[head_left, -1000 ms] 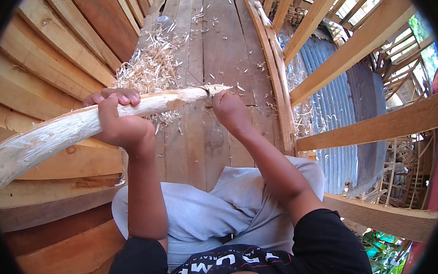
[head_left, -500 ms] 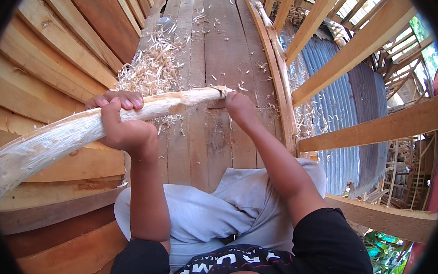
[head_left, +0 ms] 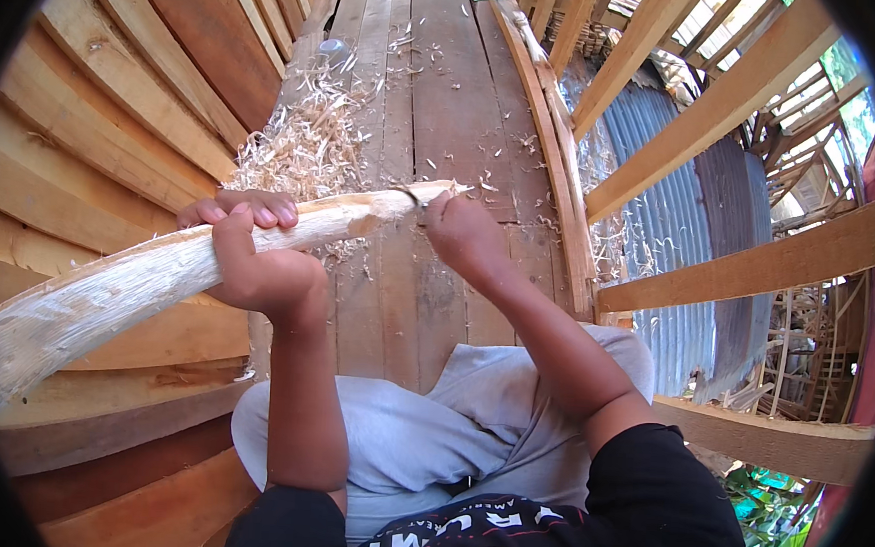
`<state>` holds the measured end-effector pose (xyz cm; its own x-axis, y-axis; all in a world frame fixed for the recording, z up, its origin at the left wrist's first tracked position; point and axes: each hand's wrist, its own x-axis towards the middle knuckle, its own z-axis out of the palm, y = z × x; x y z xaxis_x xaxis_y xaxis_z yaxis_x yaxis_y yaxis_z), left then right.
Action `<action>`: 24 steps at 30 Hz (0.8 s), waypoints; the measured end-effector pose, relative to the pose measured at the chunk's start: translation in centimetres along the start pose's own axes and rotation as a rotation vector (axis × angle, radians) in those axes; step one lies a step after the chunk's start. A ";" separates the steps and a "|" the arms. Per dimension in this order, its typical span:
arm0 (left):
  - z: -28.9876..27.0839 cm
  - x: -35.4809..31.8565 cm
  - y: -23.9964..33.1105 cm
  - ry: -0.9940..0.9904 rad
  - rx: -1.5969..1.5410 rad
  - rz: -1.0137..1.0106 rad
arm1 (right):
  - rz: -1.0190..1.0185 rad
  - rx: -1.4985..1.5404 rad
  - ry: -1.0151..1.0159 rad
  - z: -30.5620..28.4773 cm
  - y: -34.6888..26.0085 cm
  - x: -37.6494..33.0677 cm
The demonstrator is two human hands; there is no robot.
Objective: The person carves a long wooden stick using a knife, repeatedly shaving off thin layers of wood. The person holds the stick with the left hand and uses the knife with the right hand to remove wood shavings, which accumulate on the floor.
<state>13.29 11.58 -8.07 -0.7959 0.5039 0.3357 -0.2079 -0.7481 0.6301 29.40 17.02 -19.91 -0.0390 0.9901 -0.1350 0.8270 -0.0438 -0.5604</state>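
Observation:
A long, curved piece of pale peeled wood [head_left: 126, 290] slants from the lower left up to a narrow tip near the middle. My left hand [head_left: 258, 253] is closed around it, fingers over the far side and thumb on top. Near the tip, my right hand [head_left: 468, 240] grips a carving knife whose thin, dark, curved blade [head_left: 405, 192] lies across the wood's upper face. Its handle is mostly hidden in my fist. Fresh, yellowish cut patches show on the wood between my two hands.
Curled wood shavings [head_left: 310, 150] are heaped on the plank floor [head_left: 454, 84] beyond the wood. A small, clear, round container [head_left: 334, 50] stands behind them. Upright boards [head_left: 118, 84] wall the left side. A wooden railing [head_left: 749, 255] and corrugated metal sheets [head_left: 668, 197] lie to the right.
My right hand has drawn back from the tip, left and slightly toward me along the wood, bringing the blade into sight. My left hand keeps its hold, shifted slightly right.

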 end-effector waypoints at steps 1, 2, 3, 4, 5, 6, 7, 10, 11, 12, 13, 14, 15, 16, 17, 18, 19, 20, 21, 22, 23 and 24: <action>-0.1 0.2 0.1 0.012 0.010 0.000 | -0.012 0.014 -0.010 0.5 -0.6 -0.6; 0.2 0.0 0.0 0.013 0.002 -0.017 | -0.012 0.044 0.086 0.7 1.1 0.4; 0.3 -0.4 -0.1 0.001 -0.010 -0.042 | 0.053 0.039 0.108 1.3 4.2 1.4; 0.8 -0.6 -0.3 -0.016 -0.030 -0.059 | 0.110 0.038 0.141 1.7 7.8 2.7; 0.7 -0.4 -0.3 -0.029 -0.037 -0.058 | 0.152 0.046 0.160 1.5 7.8 3.0; 0.5 -0.3 -0.2 -0.019 -0.034 -0.056 | 0.104 0.083 0.137 2.0 7.6 2.5; 0.2 0.0 0.2 0.001 -0.025 -0.041 | 0.064 0.066 0.085 1.0 4.3 1.6; -0.5 -0.1 -0.3 0.022 -0.007 -0.031 | 0.033 -0.006 -0.029 0.3 0.2 -0.1; -0.3 -0.1 -0.5 0.011 -0.012 -0.035 | 0.080 -0.009 0.008 0.8 2.8 1.1; -0.1 -0.3 -0.6 -0.009 -0.019 -0.051 | 0.132 -0.017 0.057 1.1 7.1 2.7; 0.0 -0.3 -0.6 -0.004 -0.023 -0.060 | 0.166 -0.020 0.104 0.8 8.0 3.4; 0.1 -0.3 -0.5 0.000 -0.027 -0.070 | 0.155 0.060 0.119 1.4 8.4 3.5; 0.3 -0.4 -0.3 0.004 -0.031 -0.080 | 0.134 0.042 0.081 2.1 9.0 3.3; 0.1 -0.2 0.1 0.067 -0.010 -0.023 | 0.080 0.028 0.017 0.8 4.2 1.5; -0.3 0.2 0.0 0.079 -0.016 -0.017 | 0.046 0.007 -0.045 -0.5 0.8 -0.1; -0.8 0.5 -0.4 0.089 -0.021 -0.019 | 0.118 0.008 -0.095 -0.7 -0.7 -0.5; -0.7 0.3 -0.7 0.088 -0.041 -0.039 | 0.147 -0.002 -0.060 0.0 1.9 0.3; -0.1 -0.1 -0.8 0.067 -0.058 -0.067 | 0.180 -0.013 -0.012 0.7 6.4 2.1; 0.4 -0.4 -0.6 0.063 -0.046 -0.069 | 0.198 -0.023 0.032 1.1 8.9 3.1; 0.5 -0.6 -0.3 0.063 -0.026 -0.056 | 0.208 -0.008 -0.001 1.3 8.9 3.2; 0.6 -0.3 -0.1 0.068 -0.011 -0.032 | 0.181 -0.016 -0.003 0.7 6.7 2.8; 0.5 0.2 -0.1 0.070 -0.016 -0.019 | 0.155 -0.023 -0.004 0.4 4.2 1.9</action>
<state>13.46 11.99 -7.76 -0.8293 0.4871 0.2738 -0.2318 -0.7457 0.6247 32.56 18.71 -22.86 0.0881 0.9711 -0.2217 0.8360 -0.1931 -0.5137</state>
